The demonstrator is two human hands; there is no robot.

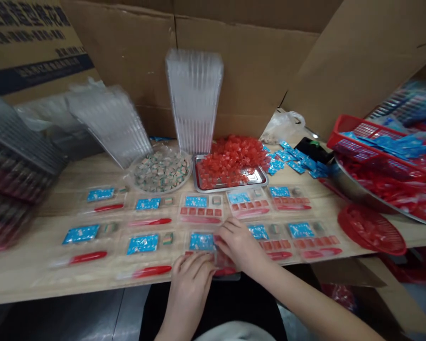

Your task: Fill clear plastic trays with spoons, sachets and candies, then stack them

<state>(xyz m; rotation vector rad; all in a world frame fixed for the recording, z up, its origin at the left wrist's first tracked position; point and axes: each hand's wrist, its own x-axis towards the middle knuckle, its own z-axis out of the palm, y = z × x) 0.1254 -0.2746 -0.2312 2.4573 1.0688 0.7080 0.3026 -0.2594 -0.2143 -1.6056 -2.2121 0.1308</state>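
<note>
Left hand [190,284] and right hand [239,244] half-curled, fingertips on a clear plastic tray [224,260] bearing a blue sachet [201,241] and red pieces, at the front edge of the wooden surface [14,284]; grip cannot be determined.

A flat clear tray [199,254] holds a blue sachet [201,241] and red sweets [224,259].

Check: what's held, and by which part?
Clear plastic tray, apparently: left hand at its near edge, right hand at its right side; grip unconfirmed.
</note>
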